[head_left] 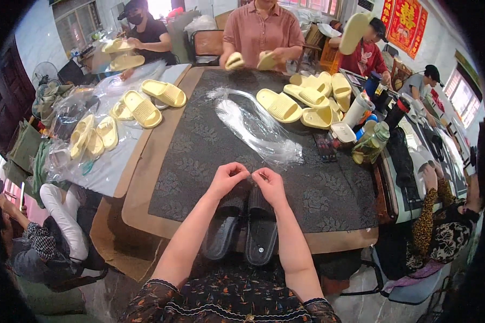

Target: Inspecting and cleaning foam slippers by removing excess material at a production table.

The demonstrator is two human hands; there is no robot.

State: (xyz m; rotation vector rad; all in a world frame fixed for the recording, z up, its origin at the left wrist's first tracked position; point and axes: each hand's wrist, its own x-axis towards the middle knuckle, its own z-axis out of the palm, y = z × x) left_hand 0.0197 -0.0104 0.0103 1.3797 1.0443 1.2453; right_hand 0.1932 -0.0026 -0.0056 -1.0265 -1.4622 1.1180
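A pair of black slide slippers lies side by side at the near edge of the table, toes away from me: the left slipper and the right slipper. Over their toe ends, my left hand and my right hand nearly touch, thumbs and fingertips pinched together. Whatever they pinch is too small or too clear to make out. Beyond them a bundle of clear, shiny plastic strips stretches across the dark patterned tabletop.
Pale yellow slippers are piled at the far right of the table, others on the left table. A glass jar, a white cup and a dark bottle stand at right. Several people work around; one opposite holds yellow slippers.
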